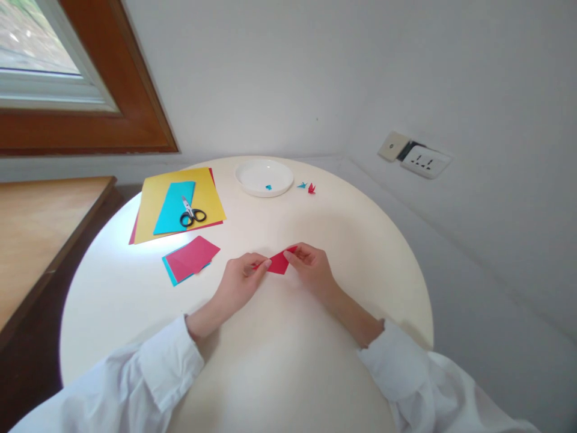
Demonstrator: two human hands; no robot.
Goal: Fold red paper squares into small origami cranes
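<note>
A small folded piece of red paper (279, 263) is stretched between my two hands above the round white table (270, 349). My left hand (241, 278) pinches its left end between thumb and fingers. At its upper right corner, my right hand (312, 264) grips the paper the same way, with the thumb on top. The fingers partly cover both ends. To the left of my left hand lie loose red paper sheets (192, 258) over a blue sheet (170, 275).
Black-handled scissors (193, 215) rest on blue paper (171, 207) atop yellow sheets (210, 195). A white plate (243, 180) at the back holds a small blue paper piece (268, 187). Beside it are a blue folded paper figure (302, 185) and a red one (312, 189).
</note>
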